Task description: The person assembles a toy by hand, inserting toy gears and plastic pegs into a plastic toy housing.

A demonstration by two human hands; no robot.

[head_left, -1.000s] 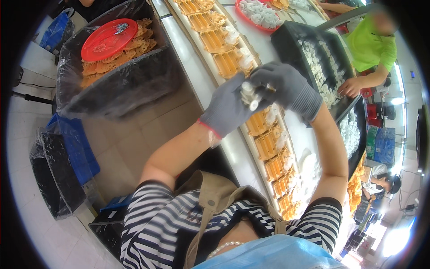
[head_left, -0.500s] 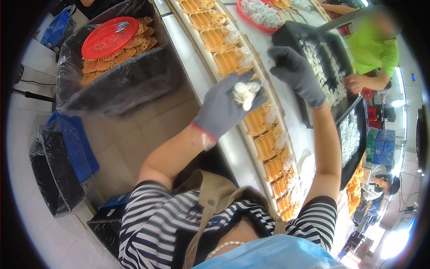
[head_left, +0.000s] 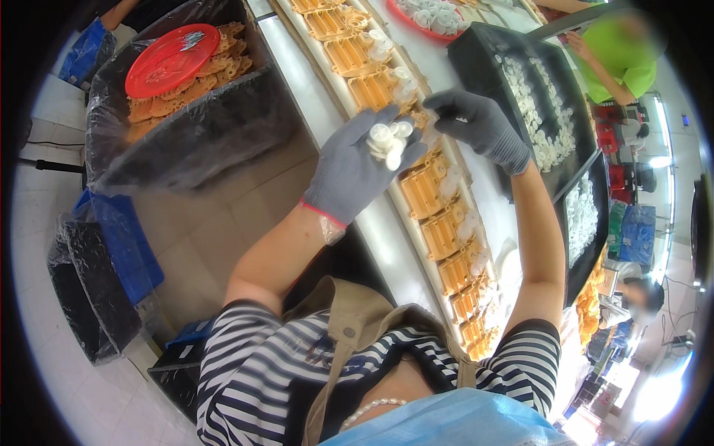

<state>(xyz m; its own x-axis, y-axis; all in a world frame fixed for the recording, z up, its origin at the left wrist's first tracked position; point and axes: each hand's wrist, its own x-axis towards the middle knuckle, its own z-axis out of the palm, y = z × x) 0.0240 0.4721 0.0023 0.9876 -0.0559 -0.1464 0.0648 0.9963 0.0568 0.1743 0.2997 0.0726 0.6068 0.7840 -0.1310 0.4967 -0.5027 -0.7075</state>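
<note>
My left hand (head_left: 338, 175), in a grey glove with a red cuff edge, is cupped palm up around a small pile of white plastic caps (head_left: 387, 140). To its right, my right hand (head_left: 483, 132), also grey-gloved, hangs over the row of orange plastic housings (head_left: 424, 190) with its fingers bent and their tips toward the left hand. A small pale spot shows by its fingers; I cannot make out what it is. Clear, round plastic pieces (head_left: 404, 83) sit on the right ends of the housings, which lie in line on a long pale track.
A black tray (head_left: 476, 52) of scattered white caps stands at the right, with a red bowl (head_left: 416, 21) of clear parts beyond it. At the left, a lined bin (head_left: 201, 141) holds orange parts and a red lid (head_left: 171, 61). A co-worker in green (head_left: 613, 56) is across the line.
My right hand has moved left and slightly down, from beside the black tray to above the housings. My left hand has shifted a little left with the caps. The co-worker's hand has left the tray.
</note>
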